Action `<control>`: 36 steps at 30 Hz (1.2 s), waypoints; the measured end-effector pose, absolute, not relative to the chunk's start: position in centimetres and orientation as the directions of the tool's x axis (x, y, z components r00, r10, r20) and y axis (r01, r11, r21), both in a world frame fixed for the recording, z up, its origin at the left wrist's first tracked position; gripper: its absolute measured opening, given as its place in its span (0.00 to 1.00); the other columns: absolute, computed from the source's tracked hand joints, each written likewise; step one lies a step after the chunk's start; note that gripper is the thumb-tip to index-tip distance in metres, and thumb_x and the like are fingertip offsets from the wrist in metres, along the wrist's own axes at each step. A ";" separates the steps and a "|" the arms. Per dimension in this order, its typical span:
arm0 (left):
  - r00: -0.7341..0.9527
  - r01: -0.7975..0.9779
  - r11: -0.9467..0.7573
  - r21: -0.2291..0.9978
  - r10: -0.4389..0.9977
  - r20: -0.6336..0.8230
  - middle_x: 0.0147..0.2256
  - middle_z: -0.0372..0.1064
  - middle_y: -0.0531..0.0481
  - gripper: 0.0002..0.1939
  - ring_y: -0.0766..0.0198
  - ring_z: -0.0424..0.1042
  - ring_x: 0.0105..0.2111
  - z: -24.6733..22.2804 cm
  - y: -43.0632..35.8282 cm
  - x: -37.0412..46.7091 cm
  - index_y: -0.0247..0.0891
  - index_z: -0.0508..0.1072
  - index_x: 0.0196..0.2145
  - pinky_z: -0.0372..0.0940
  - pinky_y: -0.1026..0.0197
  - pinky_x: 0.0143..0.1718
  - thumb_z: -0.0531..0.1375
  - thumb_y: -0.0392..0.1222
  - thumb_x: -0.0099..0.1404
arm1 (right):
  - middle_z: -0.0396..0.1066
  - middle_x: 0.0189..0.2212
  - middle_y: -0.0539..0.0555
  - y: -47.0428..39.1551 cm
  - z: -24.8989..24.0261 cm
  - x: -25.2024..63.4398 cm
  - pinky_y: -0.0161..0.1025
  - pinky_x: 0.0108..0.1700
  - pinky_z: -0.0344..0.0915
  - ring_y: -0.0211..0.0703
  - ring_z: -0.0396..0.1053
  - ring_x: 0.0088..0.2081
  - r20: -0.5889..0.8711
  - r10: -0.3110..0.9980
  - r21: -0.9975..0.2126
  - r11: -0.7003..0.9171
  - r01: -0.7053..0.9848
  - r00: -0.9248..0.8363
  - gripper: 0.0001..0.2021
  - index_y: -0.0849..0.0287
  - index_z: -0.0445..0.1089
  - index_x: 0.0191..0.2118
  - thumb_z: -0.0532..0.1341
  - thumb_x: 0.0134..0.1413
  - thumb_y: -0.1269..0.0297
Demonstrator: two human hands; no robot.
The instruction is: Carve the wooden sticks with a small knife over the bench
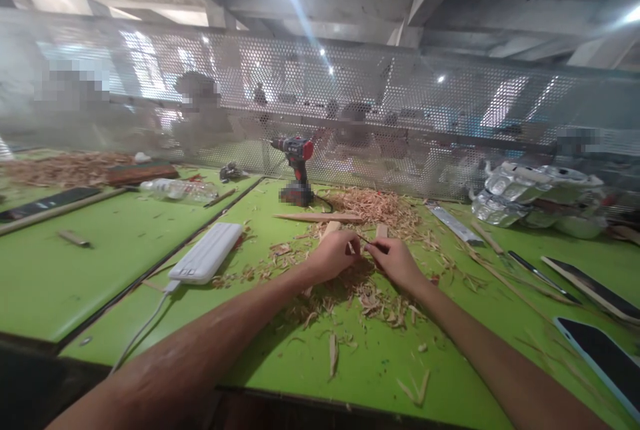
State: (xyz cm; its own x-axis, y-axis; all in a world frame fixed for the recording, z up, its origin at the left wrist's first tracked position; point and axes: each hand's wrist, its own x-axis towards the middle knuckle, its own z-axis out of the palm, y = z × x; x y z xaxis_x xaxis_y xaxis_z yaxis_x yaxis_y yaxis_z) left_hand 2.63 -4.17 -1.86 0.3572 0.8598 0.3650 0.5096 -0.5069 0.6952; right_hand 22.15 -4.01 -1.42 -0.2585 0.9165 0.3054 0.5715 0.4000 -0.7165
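Observation:
Over the middle of the green table, my left hand point(336, 258) and my right hand point(399, 265) nearly meet. Between their fingertips runs a thin dark stick point(365, 239), too small to name more exactly. My right thumb and forefinger pinch one end of it. The left fingers curl round toward the other end, partly hiding it. Just beyond the hands, two light wood pieces point(382, 231) show their upper ends. Curled wood shavings point(376, 300) lie beneath and around both hands. A long pointed wood strip point(317, 217) rests farther back.
A red and black cordless drill point(299, 167) stands behind the hands. At left is a white power bank point(207, 253) with a cable. A phone point(595, 357), a pen point(543, 275) and foil-wrapped containers point(525, 190) lie at right. A perforated metal screen point(425, 123) closes the back.

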 end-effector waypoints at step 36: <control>0.436 0.481 -0.590 0.648 0.803 0.407 0.30 0.78 0.50 0.13 0.62 0.73 0.32 -2.4 -3.8 2.2 0.36 0.78 0.30 0.63 0.63 0.33 0.59 0.21 0.55 | 0.65 0.18 0.51 -3.8 -1.5 22.3 0.40 0.31 0.56 0.43 0.60 0.25 0.378 0.894 -0.670 0.443 0.596 -0.240 0.19 0.57 0.70 0.22 0.60 0.58 0.49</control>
State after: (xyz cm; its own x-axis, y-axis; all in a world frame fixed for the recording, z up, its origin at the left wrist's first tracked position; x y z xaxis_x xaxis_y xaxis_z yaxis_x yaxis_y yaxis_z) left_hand 2.24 -3.78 -2.35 0.4355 0.8030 0.4067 0.4815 -0.5896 0.6485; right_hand 22.30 -3.76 -1.50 -0.2403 0.8940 0.3782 0.5958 0.4434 -0.6697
